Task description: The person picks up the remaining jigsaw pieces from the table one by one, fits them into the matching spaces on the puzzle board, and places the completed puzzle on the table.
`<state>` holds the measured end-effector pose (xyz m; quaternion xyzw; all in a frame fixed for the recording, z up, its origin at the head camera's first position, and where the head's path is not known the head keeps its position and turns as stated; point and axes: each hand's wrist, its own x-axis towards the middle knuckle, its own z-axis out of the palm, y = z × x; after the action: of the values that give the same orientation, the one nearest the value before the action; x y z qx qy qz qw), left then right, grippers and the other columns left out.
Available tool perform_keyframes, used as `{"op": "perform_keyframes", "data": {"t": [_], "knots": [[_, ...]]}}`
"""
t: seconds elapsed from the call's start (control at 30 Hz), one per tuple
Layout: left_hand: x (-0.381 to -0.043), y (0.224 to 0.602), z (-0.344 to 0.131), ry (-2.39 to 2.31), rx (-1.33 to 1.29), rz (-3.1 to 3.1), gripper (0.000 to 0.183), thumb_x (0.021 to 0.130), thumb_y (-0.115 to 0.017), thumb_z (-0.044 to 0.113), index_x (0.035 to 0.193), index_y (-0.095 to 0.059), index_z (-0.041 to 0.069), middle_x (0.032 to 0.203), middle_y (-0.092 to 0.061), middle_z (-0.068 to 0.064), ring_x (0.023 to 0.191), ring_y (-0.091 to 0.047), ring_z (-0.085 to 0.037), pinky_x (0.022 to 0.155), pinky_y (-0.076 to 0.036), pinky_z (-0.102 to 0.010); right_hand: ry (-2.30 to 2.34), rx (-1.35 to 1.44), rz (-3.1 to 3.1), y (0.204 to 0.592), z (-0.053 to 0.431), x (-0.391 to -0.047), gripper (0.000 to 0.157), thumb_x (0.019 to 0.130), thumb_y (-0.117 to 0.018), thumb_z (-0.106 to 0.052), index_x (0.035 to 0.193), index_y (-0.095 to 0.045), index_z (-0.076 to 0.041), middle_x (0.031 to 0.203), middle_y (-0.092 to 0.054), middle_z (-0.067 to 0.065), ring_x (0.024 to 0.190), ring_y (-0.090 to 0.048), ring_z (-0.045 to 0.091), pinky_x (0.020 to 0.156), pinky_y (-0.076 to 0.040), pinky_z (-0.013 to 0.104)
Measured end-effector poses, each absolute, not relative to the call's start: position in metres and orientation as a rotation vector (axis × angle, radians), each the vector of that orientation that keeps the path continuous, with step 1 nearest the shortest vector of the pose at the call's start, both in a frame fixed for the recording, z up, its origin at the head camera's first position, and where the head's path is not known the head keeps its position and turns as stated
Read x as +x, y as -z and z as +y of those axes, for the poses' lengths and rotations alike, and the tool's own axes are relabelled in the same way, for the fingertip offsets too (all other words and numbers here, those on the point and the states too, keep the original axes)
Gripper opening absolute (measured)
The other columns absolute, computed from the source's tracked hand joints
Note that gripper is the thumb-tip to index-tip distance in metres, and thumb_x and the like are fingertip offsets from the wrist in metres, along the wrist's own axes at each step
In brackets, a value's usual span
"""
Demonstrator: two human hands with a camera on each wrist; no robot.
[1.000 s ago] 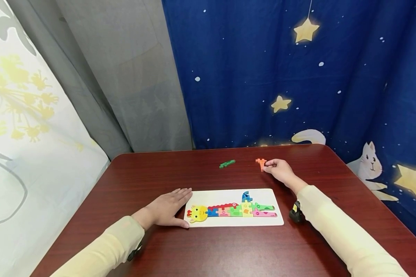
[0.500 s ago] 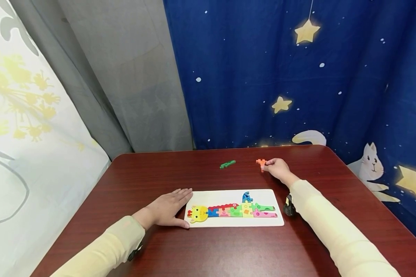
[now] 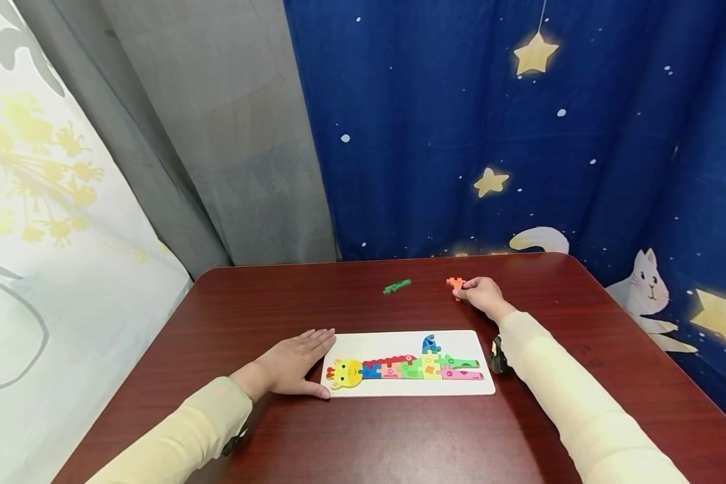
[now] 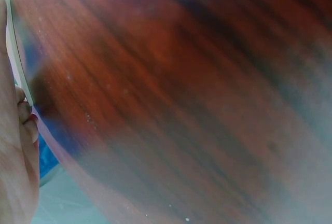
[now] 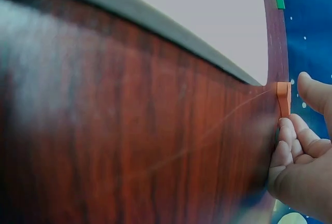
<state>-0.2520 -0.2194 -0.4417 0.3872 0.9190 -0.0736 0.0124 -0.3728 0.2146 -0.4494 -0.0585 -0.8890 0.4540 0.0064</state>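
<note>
An orange puzzle piece [image 3: 456,281] lies near the far side of the table, its broad end pointing away. My right hand [image 3: 484,296] has its fingertips at the narrow stem and pinches it, the thumb side covering part of the stem in the head view. The right wrist view shows the orange piece [image 5: 283,98] edge-on beside curled fingers [image 5: 286,130]. My left hand [image 3: 299,363] lies flat with fingers straight on the left end of a white puzzle board [image 3: 369,390]. On that board is a colourful giraffe puzzle [image 3: 393,370], its blue piece [image 3: 429,344] sticking up.
A dark green puzzle piece [image 3: 397,286] lies on the table left of the orange one. The reddish-brown table [image 3: 399,437] has a far edge close behind both loose pieces. A blue star-patterned curtain [image 3: 423,134] hangs behind it.
The right fingertips have closed in a little over the orange piece's stem, and the right forearm has swung leftward. The left hand and the board have stayed in place.
</note>
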Motion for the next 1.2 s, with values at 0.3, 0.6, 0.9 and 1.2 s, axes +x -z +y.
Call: {"op": "perform_keyframes", "data": {"t": [0.3, 0.6, 0.9, 1.2], "knots": [[-0.25, 0.442, -0.22, 0.226, 1.203, 2.86, 0.112, 0.077, -0.03, 0.088, 0.154, -0.025, 0.006, 0.159, -0.023, -0.009, 0.144, -0.022, -0.023, 0.116, -0.02, -0.037, -1.295, -0.227, -2.815, 0.447, 0.206, -0.366, 0.039, 0.083, -0.078, -0.029, 0.099, -0.06, 0.001, 0.1, -0.059, 0.015, 0.089, -0.051, 0.03, 0.082, -0.044, 0.039], [-0.25, 0.442, -0.22, 0.233, 1.22, 2.852, 0.111, 0.079, -0.03, 0.087, 0.154, -0.025, 0.005, 0.159, -0.023, -0.01, 0.144, -0.023, -0.023, 0.116, -0.02, -0.037, -1.235, -0.254, -2.848, 0.445, 0.204, -0.365, 0.035, 0.082, -0.08, -0.028, 0.091, -0.058, -0.003, 0.092, -0.057, 0.012, 0.084, -0.051, 0.028, 0.076, -0.042, 0.037], [-0.25, 0.442, -0.219, 0.246, 1.226, 2.857, 0.111, 0.079, -0.03, 0.087, 0.154, -0.024, 0.005, 0.159, -0.023, -0.01, 0.144, -0.022, -0.023, 0.116, -0.019, -0.037, -1.245, -0.219, -2.823, 0.445, 0.208, -0.366, 0.033, 0.082, -0.079, -0.022, 0.1, -0.065, 0.002, 0.099, -0.063, 0.015, 0.09, -0.053, 0.03, 0.085, -0.045, 0.041], [-0.251, 0.442, -0.22, 0.227, 1.308, 2.885, 0.11, 0.08, -0.034, 0.085, 0.151, -0.03, 0.001, 0.156, -0.028, -0.014, 0.142, -0.028, -0.027, 0.115, -0.023, -0.039, -1.269, -0.229, -2.781, 0.448, 0.214, -0.372, 0.027, 0.084, -0.076, -0.017, 0.101, -0.069, 0.004, 0.104, -0.065, 0.018, 0.093, -0.056, 0.032, 0.089, -0.045, 0.045]]}}
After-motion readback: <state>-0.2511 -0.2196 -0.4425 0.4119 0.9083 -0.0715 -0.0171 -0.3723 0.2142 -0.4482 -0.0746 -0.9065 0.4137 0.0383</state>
